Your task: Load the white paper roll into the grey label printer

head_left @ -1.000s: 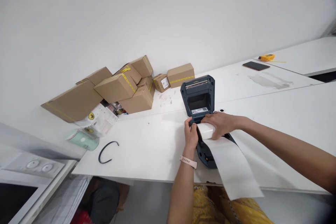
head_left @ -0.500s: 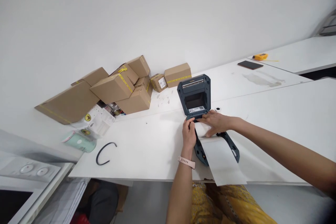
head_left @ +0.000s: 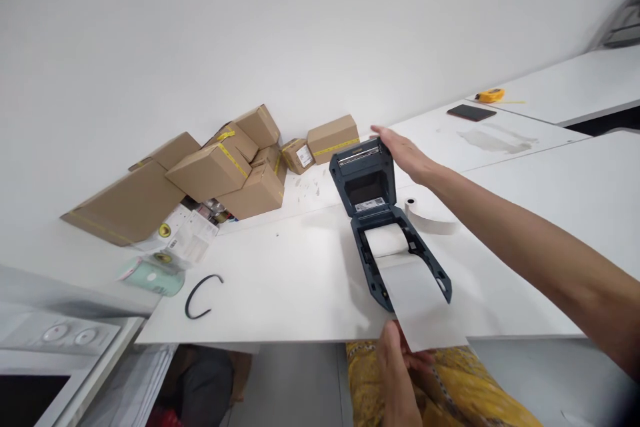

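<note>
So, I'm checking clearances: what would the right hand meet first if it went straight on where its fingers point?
For the right hand, probably the wall above the rightmost cardboard box, though depth is unclear.

Cardboard boxes (head_left: 210, 175) are stacked against the wall (head_left: 320, 33). On the desk (head_left: 285, 287), a curved black band (head_left: 187, 305) is laid near a mint-green container (head_left: 155, 277), and a phone (head_left: 471, 113) is set just beside a yellow tape measure (head_left: 491, 95).

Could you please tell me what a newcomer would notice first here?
Probably the dark printer standing open on the white table, a paper roll inside, its strip reaching the front edge. The right hand is at the raised lid, the left hand at the strip's loose end. At left, a heap of cardboard boxes stands out.
</note>
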### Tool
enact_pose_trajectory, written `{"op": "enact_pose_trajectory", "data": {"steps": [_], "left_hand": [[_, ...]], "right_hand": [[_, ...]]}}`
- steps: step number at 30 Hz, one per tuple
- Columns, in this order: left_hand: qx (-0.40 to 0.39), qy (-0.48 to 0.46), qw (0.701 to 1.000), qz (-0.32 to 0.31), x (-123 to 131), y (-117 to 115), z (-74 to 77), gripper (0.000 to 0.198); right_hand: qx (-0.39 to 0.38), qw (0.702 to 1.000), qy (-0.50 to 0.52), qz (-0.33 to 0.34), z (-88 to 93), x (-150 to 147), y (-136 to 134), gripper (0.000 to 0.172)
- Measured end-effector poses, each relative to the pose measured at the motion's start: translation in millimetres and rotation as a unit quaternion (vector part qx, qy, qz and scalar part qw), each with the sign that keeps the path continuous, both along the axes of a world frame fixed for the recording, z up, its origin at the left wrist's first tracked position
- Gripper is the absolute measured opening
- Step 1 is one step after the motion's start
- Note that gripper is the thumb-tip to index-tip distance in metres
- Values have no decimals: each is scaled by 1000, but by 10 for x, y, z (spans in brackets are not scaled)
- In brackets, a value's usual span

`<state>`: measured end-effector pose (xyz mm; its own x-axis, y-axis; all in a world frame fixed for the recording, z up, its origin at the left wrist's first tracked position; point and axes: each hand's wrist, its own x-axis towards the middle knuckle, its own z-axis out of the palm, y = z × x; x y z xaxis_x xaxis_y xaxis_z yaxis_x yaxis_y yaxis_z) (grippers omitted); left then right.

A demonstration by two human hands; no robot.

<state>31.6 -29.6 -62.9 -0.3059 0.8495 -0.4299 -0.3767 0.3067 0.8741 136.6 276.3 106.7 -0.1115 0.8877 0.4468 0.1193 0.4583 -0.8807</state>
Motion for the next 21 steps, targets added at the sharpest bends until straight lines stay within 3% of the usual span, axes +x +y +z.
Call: {"op": "enact_pose_trajectory", "data": {"steps": [4,8,12,15,21], "left_hand": [[15,10,997,-71,-24,116,94,66],[45,18,990,-131,-38,70,74,61],[30,17,991,-132,-40,-22,43,68],[23,26,991,-127,-55,-31,50,68],[9,42,992,-120,-78,-3,22,68]], "right_hand": [[-61,997,46,-1,-26,-50,-95,54],[5,996,90,24,-394,133,-608,38],[46,996,55,49,-923,345,-1202,33],[66,997,0,49,-1206,418,-1500,32],[33,998,-17,41,-1366,417,-1689,29]]}}
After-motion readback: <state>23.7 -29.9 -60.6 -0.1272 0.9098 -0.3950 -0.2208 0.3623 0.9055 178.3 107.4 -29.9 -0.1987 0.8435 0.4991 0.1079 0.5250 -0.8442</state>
